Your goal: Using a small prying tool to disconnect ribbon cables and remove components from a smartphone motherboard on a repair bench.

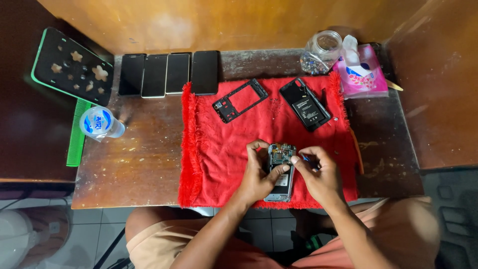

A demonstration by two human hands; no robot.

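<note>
My left hand (259,174) hides the opened phone's (281,172) left edge, fingers clamped around it on the red cloth (219,149). My right hand (318,172) pinches a small blue tool (305,159), mostly hidden. Farther off lie a phone frame (240,100) and back cover (304,104).

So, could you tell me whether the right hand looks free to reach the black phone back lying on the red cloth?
Probably yes. The right hand is pinching a small tool at the opened phone, but only bare red cloth lies between it and the phone back just beyond.
</note>
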